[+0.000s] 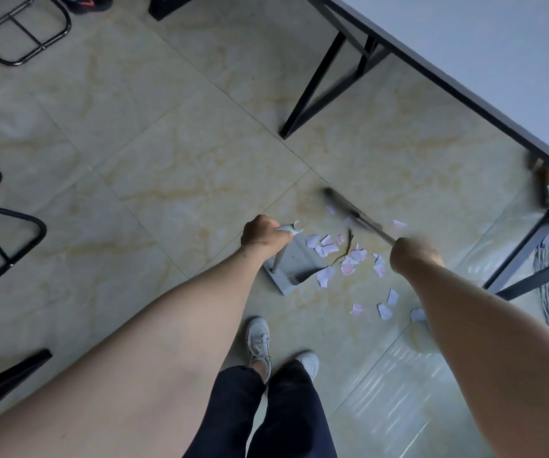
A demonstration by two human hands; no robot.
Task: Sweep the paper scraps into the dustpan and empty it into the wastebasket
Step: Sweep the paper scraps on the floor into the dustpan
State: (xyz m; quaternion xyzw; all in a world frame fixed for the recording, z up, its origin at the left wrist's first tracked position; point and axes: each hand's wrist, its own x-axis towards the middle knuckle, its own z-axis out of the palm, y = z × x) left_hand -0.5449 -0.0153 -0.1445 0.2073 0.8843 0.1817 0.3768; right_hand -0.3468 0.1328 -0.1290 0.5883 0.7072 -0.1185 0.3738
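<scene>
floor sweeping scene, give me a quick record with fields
left hand: grips the dustpan handle
right hand: grips the broom handle, blurred
dustpan: grey, on the tile floor, no scraps clearly inside
broom: blurred, above the scraps
paper scraps: white and pink, scattered right of the dustpan
wastebasket: not identifiable

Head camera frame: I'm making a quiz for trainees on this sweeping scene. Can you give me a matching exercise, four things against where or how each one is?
Things:
1. dustpan
2. broom
3. paper scraps
4. table

Places or states:
A. blurred, gripped by the right hand
B. scattered on the floor tiles
C. standing on the floor, handle gripped by the left hand
D. top right of the view, on black legs

Pairs: 1-C, 2-A, 3-B, 4-D
</scene>
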